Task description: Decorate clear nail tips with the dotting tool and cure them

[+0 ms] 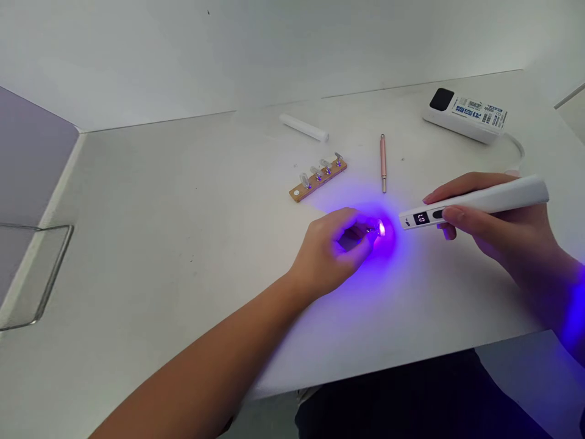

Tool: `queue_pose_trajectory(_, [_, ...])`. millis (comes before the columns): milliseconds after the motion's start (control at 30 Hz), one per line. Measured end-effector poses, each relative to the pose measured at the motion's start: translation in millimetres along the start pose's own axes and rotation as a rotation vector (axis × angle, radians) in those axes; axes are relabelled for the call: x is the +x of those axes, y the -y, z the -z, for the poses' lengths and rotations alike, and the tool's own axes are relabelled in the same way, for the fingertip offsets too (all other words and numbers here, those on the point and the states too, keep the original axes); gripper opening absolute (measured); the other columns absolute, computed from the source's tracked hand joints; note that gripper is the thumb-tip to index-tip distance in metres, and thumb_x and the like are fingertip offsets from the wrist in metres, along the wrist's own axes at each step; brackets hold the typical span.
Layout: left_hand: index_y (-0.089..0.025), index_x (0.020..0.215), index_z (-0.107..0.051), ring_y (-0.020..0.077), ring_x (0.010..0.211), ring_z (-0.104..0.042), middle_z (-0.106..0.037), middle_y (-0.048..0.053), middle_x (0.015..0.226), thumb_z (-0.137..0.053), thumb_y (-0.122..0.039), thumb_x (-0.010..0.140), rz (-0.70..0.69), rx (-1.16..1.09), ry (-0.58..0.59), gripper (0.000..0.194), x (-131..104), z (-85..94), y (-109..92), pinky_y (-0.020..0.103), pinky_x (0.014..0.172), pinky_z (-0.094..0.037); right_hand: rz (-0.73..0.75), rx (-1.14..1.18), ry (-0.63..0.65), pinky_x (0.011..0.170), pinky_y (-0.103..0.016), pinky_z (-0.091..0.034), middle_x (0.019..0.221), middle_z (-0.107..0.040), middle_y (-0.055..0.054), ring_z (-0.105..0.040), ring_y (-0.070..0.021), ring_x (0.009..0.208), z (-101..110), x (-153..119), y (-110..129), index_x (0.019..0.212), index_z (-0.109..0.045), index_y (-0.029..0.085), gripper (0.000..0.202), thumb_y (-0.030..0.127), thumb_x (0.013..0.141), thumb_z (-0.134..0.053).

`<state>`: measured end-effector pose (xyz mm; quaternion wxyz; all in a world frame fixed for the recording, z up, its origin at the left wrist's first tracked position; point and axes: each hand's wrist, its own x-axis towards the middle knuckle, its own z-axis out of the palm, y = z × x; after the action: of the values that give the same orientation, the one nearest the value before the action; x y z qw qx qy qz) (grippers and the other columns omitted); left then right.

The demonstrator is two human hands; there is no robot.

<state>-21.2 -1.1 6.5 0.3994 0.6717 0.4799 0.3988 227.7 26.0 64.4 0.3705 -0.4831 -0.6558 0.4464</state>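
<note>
My right hand [493, 222] is wrapped round a white handheld UV nail lamp [493, 196], thumb by its dark button and lit digits on its display. The lamp points left and throws violet light on my left hand [331, 247]. Between the left thumb and fingertips is pinched a small nail tip [381, 228], glowing bright pink-white, with a bit of metal at its base. A gap separates the lamp's end from the nail tip. Beyond the left hand, a wooden nail tip stand [299, 194] carries several clear nail tips on small metal mounts.
A pink metal-ended pen tool [383, 163] lies past the hands, and a white tube [304, 127] lies farther back. At the back right sits a white device [464, 116] with a label and a cable. A wire frame [55, 268] stands at the left edge.
</note>
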Motion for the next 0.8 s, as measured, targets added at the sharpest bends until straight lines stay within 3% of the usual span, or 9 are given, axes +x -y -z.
queue_pose_trajectory(800, [-0.019,0.095,-0.076,0.013,0.072,-0.068,-0.081,0.004,0.09,-0.066,-0.015,0.089,0.004,0.004,0.002,0.012,0.8,0.6,-1.9,0.025,0.067,-0.058,-0.032,-0.014,-0.011,0.049,-0.034,-0.043,0.063,-0.071,-0.002,-0.062,-0.0179,0.056,-0.8,0.1,1.5,0.09,-0.086,0.031,0.012,0.041,0.085,-0.088])
